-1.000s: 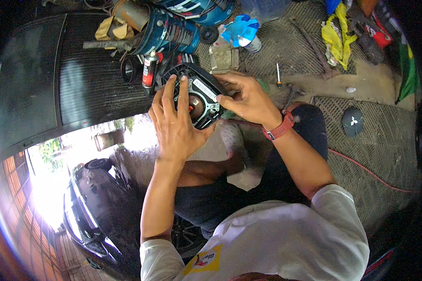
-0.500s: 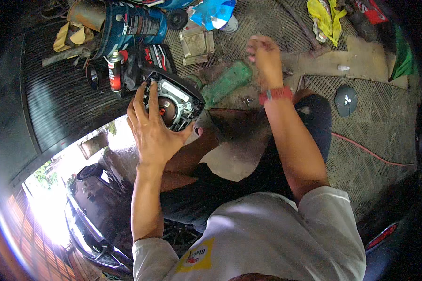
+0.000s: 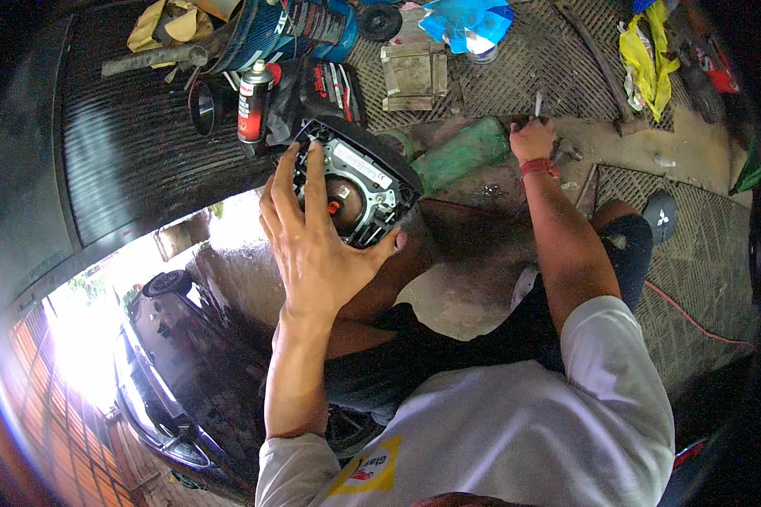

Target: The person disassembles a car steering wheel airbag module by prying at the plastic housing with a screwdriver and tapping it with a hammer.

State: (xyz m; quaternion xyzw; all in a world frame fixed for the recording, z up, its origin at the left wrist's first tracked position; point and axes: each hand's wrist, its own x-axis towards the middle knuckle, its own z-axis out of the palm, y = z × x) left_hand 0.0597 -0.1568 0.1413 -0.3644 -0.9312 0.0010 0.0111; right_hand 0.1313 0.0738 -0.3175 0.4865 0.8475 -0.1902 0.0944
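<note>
My left hand (image 3: 317,245) grips a black car airbag module (image 3: 379,182) by its edges, thumb on one side and fingers on the other. The module's back faces up, with a metal frame, a white label and a red connector in a round middle. My right hand (image 3: 533,139) is stretched out low over the floor, just right of a green plastic bottle (image 3: 465,156) lying on its side. Its fingers are curled in, and a slim pale piece (image 3: 539,103) shows beyond them; what they hold is unclear.
A red and black spray can (image 3: 254,110) stands beyond the module, near a dark jug (image 3: 325,89) and a blue bucket (image 3: 321,29). Right of my knee lies a round dark cap (image 3: 660,218). Yellow plastic (image 3: 647,63) and a red cable (image 3: 689,313) lie on the floor.
My right hand has gone down from a raised position to the floor beside the bottle, its fingers curling in. My left hand still holds the module. The whole view has shifted.
</note>
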